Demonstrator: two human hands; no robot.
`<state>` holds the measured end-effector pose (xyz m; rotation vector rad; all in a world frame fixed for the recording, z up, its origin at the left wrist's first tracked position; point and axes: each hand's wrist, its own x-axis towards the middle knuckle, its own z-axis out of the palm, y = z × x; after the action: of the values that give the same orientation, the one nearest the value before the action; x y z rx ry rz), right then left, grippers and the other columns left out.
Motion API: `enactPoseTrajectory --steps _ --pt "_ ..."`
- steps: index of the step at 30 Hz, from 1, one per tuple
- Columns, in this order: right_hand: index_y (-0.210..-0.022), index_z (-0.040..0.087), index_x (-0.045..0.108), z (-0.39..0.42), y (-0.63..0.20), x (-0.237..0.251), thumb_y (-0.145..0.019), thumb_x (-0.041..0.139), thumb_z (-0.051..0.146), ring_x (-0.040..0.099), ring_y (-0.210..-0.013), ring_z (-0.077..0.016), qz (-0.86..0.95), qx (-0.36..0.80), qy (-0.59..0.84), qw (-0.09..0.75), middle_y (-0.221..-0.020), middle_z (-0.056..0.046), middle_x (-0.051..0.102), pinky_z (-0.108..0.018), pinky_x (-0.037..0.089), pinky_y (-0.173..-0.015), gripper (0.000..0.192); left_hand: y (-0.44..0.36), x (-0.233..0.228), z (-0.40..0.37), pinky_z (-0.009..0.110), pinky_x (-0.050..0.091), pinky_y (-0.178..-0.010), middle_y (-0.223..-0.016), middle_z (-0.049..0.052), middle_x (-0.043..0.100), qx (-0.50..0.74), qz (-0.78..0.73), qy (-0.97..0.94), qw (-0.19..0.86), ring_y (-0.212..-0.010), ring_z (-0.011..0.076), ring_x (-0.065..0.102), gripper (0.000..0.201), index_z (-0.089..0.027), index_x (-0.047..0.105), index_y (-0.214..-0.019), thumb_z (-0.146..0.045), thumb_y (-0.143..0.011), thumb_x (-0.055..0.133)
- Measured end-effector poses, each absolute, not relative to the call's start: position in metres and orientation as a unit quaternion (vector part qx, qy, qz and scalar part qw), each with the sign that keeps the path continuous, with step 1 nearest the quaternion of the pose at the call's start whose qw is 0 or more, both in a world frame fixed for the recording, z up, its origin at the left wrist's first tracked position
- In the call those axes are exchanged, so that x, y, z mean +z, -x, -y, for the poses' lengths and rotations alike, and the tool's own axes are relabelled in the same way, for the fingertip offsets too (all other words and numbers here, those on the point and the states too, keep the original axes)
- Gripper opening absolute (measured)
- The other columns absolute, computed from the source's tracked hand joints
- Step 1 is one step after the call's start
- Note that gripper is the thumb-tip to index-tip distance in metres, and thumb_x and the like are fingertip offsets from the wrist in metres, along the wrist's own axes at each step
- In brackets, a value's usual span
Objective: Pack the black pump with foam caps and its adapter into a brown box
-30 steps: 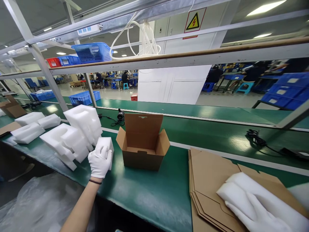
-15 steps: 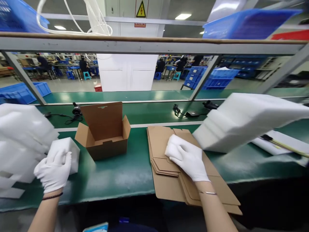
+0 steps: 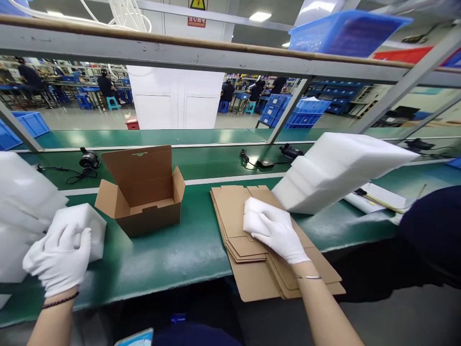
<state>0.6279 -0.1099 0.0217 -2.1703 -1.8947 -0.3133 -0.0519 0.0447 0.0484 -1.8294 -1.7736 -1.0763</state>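
Note:
My left hand [image 3: 59, 257], in a white glove, is closed on a white foam block [image 3: 94, 229] standing on the green bench at the left. My right hand [image 3: 279, 233], also gloved, grips a smaller white foam piece [image 3: 251, 216] above a stack of flat brown cardboard boxes [image 3: 232, 199]. Its fingertips are partly hidden behind the foam. Between my hands stands an open cardboard box [image 3: 154, 220] with its lid raised and side flaps spread. The part of its inside that shows holds nothing.
Stacked white foam blocks [image 3: 324, 173] lean at the right, and more foam [image 3: 21, 192] is piled far left. Small black devices with cables [image 3: 88, 161] lie behind the box. A shelf rail [image 3: 201, 53] crosses above. A person's dark head covering [image 3: 432, 230] shows at the right edge.
The view has turned to the right, so bench things appear further left. A person's dark head covering has come into view at the right. Both hands keep their foam pieces in about the same places.

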Motion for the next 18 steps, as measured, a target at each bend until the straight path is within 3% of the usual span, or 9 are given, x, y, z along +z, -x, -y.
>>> enactPoseTrajectory --steps 2,4,9,13,18 --pt "-0.151 0.018 0.062 0.110 -0.631 0.022 -0.097 0.064 0.062 0.072 -0.120 -0.0370 0.654 -0.097 0.741 0.119 -0.134 -0.016 0.074 -0.047 0.059 -0.098 0.069 0.054 0.051 -0.045 0.045 0.047 -0.078 -0.111 0.015 0.078 -0.351 0.616 0.651 0.272 -0.087 0.0323 0.065 0.040 -0.014 0.079 -0.112 -0.050 -0.102 0.065" --pt "-0.153 0.017 0.060 0.110 -0.633 0.024 -0.098 0.063 0.062 0.072 -0.118 -0.0367 0.662 -0.090 0.736 0.111 -0.133 -0.016 0.074 -0.048 0.058 -0.098 0.071 0.055 0.055 -0.043 0.047 0.052 -0.080 -0.111 0.015 0.078 -0.333 0.611 0.659 0.285 -0.087 0.0328 0.067 0.040 -0.015 0.077 -0.114 -0.051 -0.103 0.062" --pt "-0.144 0.014 0.070 0.114 -0.636 0.025 -0.096 0.066 0.057 0.072 -0.116 -0.0375 0.663 -0.163 0.725 0.092 -0.131 -0.019 0.075 -0.051 0.055 -0.110 0.065 0.041 0.070 -0.028 0.064 0.061 -0.085 -0.148 0.018 0.064 -0.362 0.623 0.635 0.278 -0.105 0.0439 0.071 0.057 -0.023 0.061 -0.139 -0.060 -0.097 0.071" --pt "-0.136 0.016 0.076 0.117 -0.639 0.027 -0.098 0.063 0.053 0.070 -0.123 -0.0390 0.657 -0.220 0.714 0.098 -0.139 -0.018 0.072 -0.054 0.055 -0.111 0.055 0.002 0.091 -0.014 0.060 0.064 -0.084 -0.143 0.024 0.065 -0.424 0.472 0.704 0.319 -0.105 0.0444 0.073 0.054 -0.020 0.057 -0.138 -0.039 -0.094 0.083" --pt "-0.127 0.015 0.080 0.114 -0.631 0.043 -0.099 0.059 0.059 0.069 -0.126 -0.0381 0.676 -0.234 0.688 0.118 -0.138 -0.017 0.073 -0.053 0.056 -0.111 0.056 -0.069 0.113 -0.024 0.055 0.058 -0.107 -0.138 0.020 0.069 -0.377 0.298 0.844 0.238 -0.120 0.0361 0.071 0.037 -0.017 0.058 -0.140 -0.012 -0.103 0.066"
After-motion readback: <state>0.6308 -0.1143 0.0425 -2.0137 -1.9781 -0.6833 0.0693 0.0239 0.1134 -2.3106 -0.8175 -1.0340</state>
